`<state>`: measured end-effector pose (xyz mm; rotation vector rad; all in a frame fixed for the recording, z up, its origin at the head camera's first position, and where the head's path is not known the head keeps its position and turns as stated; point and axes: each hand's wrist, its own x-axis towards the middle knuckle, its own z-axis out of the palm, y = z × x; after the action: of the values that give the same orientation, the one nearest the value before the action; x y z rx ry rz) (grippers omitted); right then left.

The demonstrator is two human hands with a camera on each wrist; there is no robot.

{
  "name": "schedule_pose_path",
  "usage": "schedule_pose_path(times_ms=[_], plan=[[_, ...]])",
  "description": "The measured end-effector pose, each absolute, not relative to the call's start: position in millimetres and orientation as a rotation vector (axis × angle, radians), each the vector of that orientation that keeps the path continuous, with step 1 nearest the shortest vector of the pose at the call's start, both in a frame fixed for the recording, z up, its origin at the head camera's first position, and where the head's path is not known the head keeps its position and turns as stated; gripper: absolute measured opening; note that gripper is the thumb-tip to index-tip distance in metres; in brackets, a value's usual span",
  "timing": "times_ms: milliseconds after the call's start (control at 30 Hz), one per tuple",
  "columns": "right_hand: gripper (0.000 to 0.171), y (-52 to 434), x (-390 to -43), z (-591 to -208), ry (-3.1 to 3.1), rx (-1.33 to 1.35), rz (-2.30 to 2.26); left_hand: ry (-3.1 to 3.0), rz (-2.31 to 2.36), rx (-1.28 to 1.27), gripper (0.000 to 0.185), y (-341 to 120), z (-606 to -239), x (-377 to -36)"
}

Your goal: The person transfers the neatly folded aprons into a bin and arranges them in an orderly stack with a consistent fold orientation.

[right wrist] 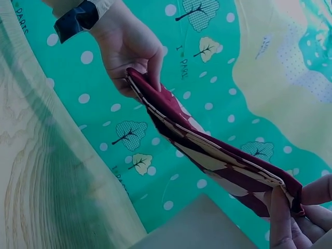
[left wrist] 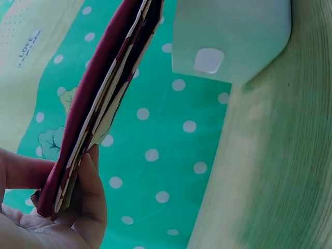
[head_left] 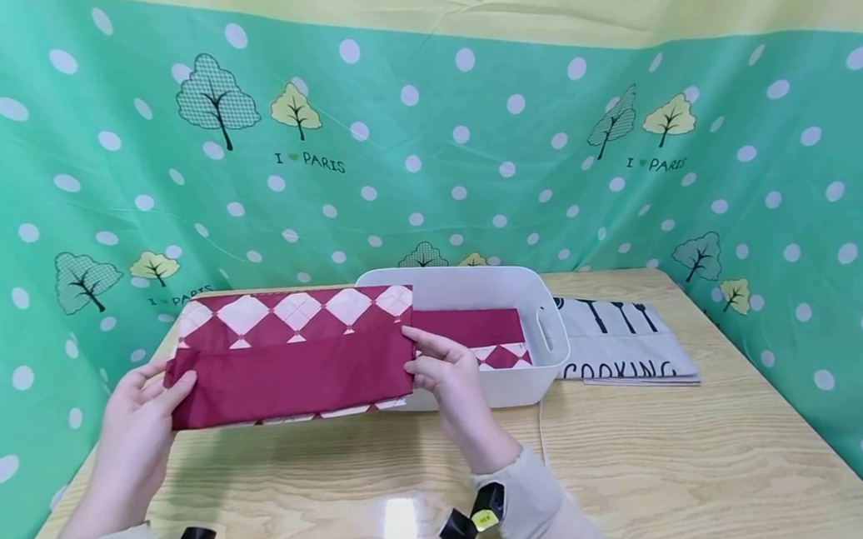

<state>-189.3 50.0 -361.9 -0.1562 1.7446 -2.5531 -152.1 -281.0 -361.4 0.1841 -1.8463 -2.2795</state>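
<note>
Both hands are up off the surface (head_left: 641, 472) here, and between them hangs a folded maroon cloth (head_left: 296, 371) with a white diamond pattern along its upper band. The left hand (head_left: 137, 424) has the cloth's left end, thumb on the near face and fingers curled round behind; the left wrist view confirms it, with the folded edge (left wrist: 98, 109) clamped between thumb and fingers and several layers showing in the stack. The right hand (head_left: 446, 377) pinches the right end in the same way, thumb in front, fingers behind (the right wrist view catches the fingertips (right wrist: 280, 218) closed on the hem, and looks straight along the cloth (right wrist: 207, 150) to the other hand (right wrist: 129, 52) at the far end). The cloth is held stretched out level, clear of the wood, its right end just in front of the left part of a white plastic bin (head_left: 550, 353).

That bin stands on the surface, just behind the hands, and inside it lies another maroon piece (head_left: 473, 333) with the same diamond print showing at its near edge. From the left wrist camera the bin's white wall (left wrist: 233, 36) is seen from low down, apart from the held cloth.

To the right of the bin, touching or nearly so, a grey folded cloth (head_left: 632, 347) printed with utensils and the word COOKING lies flat. A green dotted backdrop (head_left: 469, 158) with trees runs round behind.
</note>
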Motion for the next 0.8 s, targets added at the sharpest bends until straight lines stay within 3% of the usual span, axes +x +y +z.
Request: schedule_pose_path(times_ms=[567,800], plan=[[0.047,62.6,-194.2,-351.3,1.729,-0.09,-2.606,-1.775,-2.336,0.097,0.035,-266.0,-347.3,-156.4],[0.046,68.1,-195.7,-347.4,1.722,-0.054,-2.633,-1.794,-2.346,0.074,0.071,-260.2,-340.8,-157.9]])
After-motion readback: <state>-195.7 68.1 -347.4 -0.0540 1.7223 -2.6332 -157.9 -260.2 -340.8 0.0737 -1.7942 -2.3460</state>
